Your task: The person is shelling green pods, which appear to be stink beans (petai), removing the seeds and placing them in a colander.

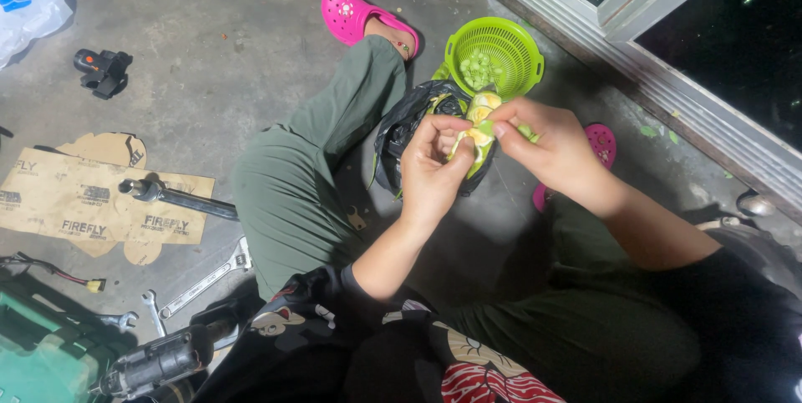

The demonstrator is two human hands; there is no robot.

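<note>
Left hand [432, 165] and right hand [547, 142] both pinch split green pod [480, 131], fingertips closed on its halves, above black plastic bag [405, 131]. Green colander [510, 48] with shelled beans [478, 69] just beyond. Wrenches [200, 282] on floor, well apart.

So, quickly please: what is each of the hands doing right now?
Left hand: closed, pinching the green pod.
Right hand: closed, fingers gripping the same pod.
</note>
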